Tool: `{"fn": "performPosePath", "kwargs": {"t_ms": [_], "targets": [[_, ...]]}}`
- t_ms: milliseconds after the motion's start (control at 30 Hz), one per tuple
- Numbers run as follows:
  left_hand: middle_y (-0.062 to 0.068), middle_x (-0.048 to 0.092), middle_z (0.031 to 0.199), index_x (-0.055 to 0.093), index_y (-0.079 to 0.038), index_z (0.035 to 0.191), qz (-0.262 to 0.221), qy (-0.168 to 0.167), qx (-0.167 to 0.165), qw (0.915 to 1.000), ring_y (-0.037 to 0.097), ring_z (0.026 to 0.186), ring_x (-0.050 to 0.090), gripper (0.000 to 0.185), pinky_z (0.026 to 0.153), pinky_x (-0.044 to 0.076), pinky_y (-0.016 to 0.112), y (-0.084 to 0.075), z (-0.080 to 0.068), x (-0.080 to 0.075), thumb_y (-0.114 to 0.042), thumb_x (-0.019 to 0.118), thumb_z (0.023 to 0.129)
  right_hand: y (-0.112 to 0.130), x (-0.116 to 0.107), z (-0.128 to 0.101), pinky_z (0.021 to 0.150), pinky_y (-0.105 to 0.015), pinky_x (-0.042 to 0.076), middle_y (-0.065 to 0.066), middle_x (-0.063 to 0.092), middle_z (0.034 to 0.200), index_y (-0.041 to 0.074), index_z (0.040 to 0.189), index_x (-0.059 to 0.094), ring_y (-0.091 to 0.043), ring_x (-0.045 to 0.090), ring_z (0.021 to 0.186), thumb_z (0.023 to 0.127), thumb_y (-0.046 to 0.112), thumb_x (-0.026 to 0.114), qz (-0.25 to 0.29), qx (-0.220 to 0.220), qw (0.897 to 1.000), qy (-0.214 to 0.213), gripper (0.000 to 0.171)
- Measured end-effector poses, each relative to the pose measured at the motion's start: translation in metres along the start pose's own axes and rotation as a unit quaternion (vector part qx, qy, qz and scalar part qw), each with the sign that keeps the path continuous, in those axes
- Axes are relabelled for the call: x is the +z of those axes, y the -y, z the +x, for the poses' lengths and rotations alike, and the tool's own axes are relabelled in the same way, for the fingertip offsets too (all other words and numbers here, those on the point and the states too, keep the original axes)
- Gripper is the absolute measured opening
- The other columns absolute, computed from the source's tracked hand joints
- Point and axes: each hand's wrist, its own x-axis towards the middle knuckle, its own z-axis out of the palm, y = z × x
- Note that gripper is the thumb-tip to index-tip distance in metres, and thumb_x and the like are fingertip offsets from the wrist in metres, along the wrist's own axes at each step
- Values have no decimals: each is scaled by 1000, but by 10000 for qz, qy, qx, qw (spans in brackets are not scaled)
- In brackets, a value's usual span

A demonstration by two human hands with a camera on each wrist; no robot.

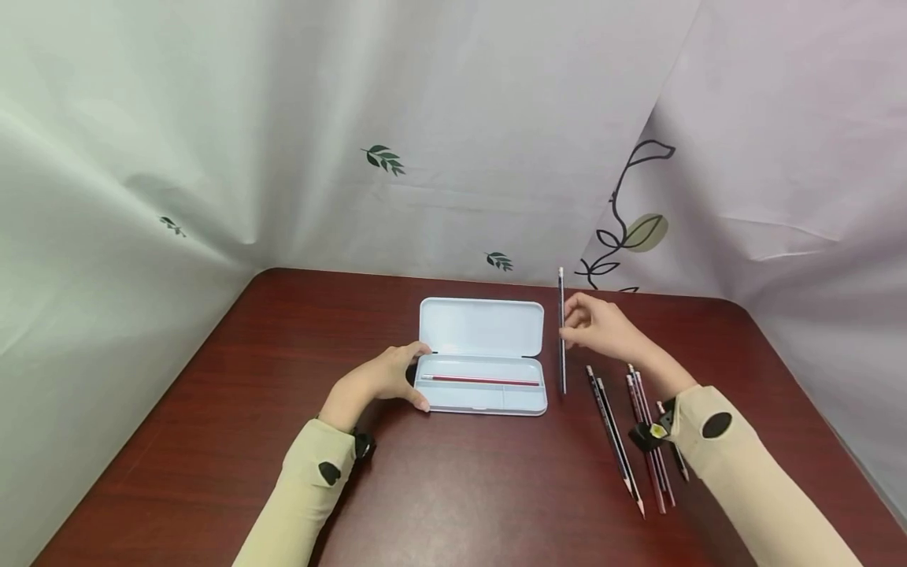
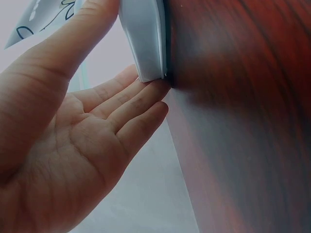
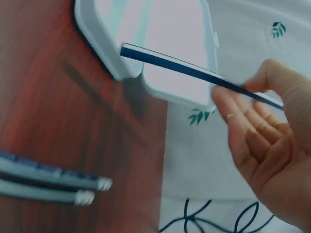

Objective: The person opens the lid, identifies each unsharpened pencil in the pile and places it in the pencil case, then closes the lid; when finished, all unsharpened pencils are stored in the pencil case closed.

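Note:
A white pencil case (image 1: 489, 398) lies open on the table, its lid (image 1: 482, 327) tilted back. Inside, a red pencil (image 1: 482, 380) lies lengthwise in the long rear compartment. My left hand (image 1: 383, 374) holds the case's left end, with the thumb at the front corner and fingers at the back. To the right of the case, my right hand (image 1: 598, 324) pinches a dark blue pencil (image 1: 562, 339) between thumb and fingers. That pencil stands nearly upright in the head view, white-tipped end up. Its lower end looks flat in the right wrist view (image 3: 170, 63).
Two dark pencils (image 1: 612, 433) lie on the table right of the case. Further right is a bunch of several reddish and dark pencils (image 1: 652, 457), partly under my right forearm. A white patterned curtain (image 1: 453, 157) hangs behind the dark red table (image 1: 453, 488).

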Motion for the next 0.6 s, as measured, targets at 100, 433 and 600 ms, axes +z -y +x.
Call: {"fn": "performPosePath", "kwargs": {"t_ms": [100, 433, 600], "targets": [[19, 50, 133, 43, -5, 132, 18, 1, 6, 10000, 27, 124, 47, 90, 101, 39, 41, 0, 0, 1, -30, 88, 59, 5, 5, 8, 62, -25, 48, -6, 69, 82, 3, 102, 52, -28, 67, 73, 83, 8, 63, 160, -235, 9993, -243, 23], [18, 49, 134, 42, -5, 133, 59, 53, -1, 10000, 26, 125, 47, 90, 101, 39, 41, -1, 3, 1, -31, 88, 59, 14, 25, 19, 71, -32, 54, -12, 69, 89, 3, 101, 50, -21, 69, 79, 84, 7, 64, 272, -719, 9958, -496, 22], [18, 50, 133, 43, -5, 132, 82, 6, 20, 10000, 26, 124, 47, 90, 101, 39, 40, 1, 2, 1, -31, 88, 59, 14, 31, 23, 70, -36, 54, -8, 69, 87, 6, 101, 53, -20, 67, 79, 83, 7, 66, -311, -1052, 9934, -329, 22]]}}
